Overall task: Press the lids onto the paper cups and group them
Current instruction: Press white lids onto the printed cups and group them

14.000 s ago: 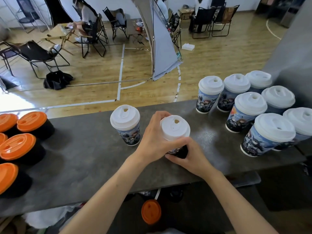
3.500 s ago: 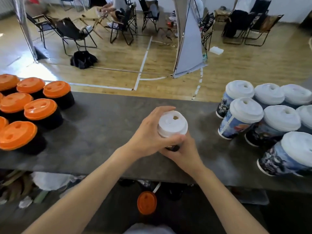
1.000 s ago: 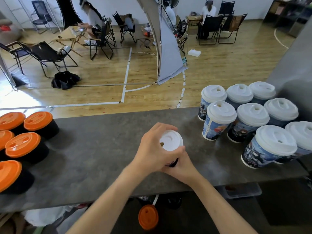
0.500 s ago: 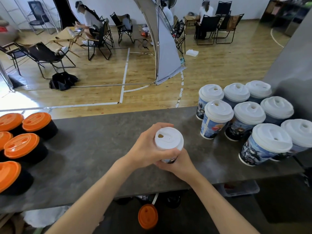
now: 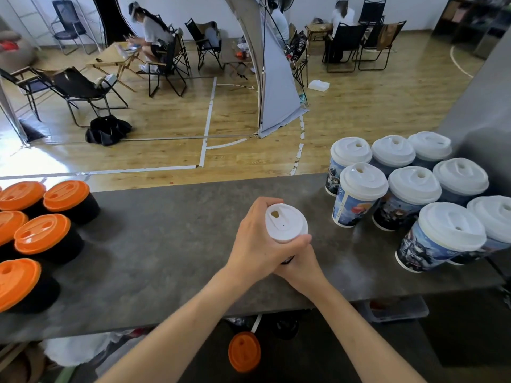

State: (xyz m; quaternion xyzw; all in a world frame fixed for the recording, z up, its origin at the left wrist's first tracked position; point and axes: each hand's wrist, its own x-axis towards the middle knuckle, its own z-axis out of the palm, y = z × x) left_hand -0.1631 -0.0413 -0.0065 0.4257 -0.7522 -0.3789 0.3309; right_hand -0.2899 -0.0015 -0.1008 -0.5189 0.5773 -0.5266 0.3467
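A paper cup stands mid-counter under a white lid (image 5: 284, 223); only a dark sliver of the cup (image 5: 287, 260) shows. My left hand (image 5: 258, 244) wraps around the lid's left side, thumb across its near edge. My right hand (image 5: 300, 268) grips the cup's lower body from the near side, mostly under the left hand. A group of several white-lidded printed cups (image 5: 359, 194) stands at the right end of the counter.
Several black cups with orange lids (image 5: 41, 233) cluster at the counter's left end. The grey counter (image 5: 171, 244) runs the width of the view. An orange lid (image 5: 244, 352) lies on the floor below. A grey wall (image 5: 481, 106) rises behind the white-lidded group.
Both hands have stayed on the same cup at mid-counter. Its lid has tilted slightly between frames; the left thumb now lies over the near rim.
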